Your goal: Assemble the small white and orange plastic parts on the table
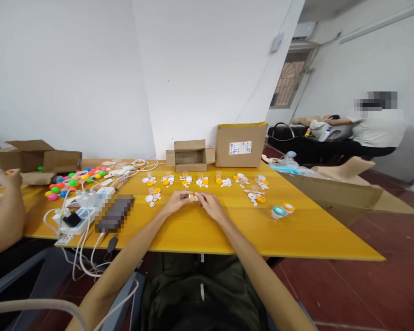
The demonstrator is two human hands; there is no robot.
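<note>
My left hand [177, 202] and my right hand [211, 205] meet above the middle of the table. Between their pinched fingertips is a small white-and-orange plastic piece [191, 196]; its exact kind is too small to make out. Just beyond the hands lie sets of small parts: white toothed discs [149, 198], orange round pieces [150, 183] and clear cups [218, 174]. Right of my right hand, another group holds an orange ring [261, 199] and white pieces [251, 196]. Two capped clear containers, one with a teal lid [279, 211] and one with an orange lid [289, 208], stand farther right.
An open small carton [190, 158] and a large box [240, 147] stand along the wall. At left are a power strip [84, 214] with cables, a dark phone-like slab [116, 214] and colourful balls [72, 183]. A co-worker's arm [5, 220] reaches in at far left.
</note>
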